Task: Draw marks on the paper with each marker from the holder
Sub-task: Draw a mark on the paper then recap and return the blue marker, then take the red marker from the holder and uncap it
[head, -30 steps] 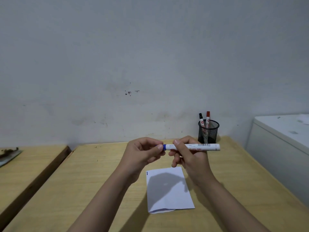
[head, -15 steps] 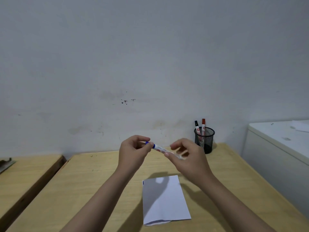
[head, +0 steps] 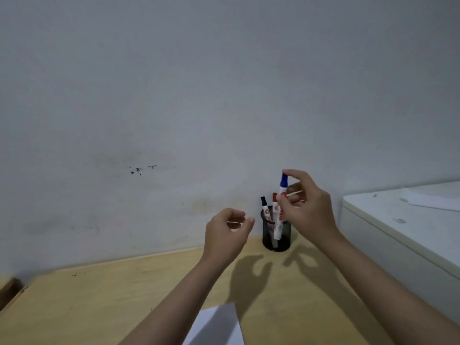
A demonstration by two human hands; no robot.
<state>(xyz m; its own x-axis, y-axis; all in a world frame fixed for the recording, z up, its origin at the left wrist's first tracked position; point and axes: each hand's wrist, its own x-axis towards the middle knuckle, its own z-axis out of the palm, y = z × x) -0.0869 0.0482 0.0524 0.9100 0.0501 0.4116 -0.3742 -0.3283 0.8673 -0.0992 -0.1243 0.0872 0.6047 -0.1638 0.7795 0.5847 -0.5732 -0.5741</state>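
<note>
My right hand (head: 307,207) holds a blue-capped white marker (head: 280,207) upright, its lower end down inside the black mesh holder (head: 283,239) at the back of the table. A black-capped marker (head: 265,207) and a red-capped marker (head: 274,202) stand in the holder. My left hand (head: 225,232) hovers just left of the holder, fingers loosely curled and holding nothing. The white paper (head: 216,326) lies at the table's near edge, partly cut off by the frame.
The light wooden table (head: 112,302) meets a grey wall behind. A white cabinet (head: 403,225) with a white sheet (head: 433,199) on top stands right of the table. A second table's edge (head: 8,290) shows at far left.
The cap went back on the blue marker. My right hand carried it from above the paper to the holder and turned it upright. My left hand let go. The view tilted up.
</note>
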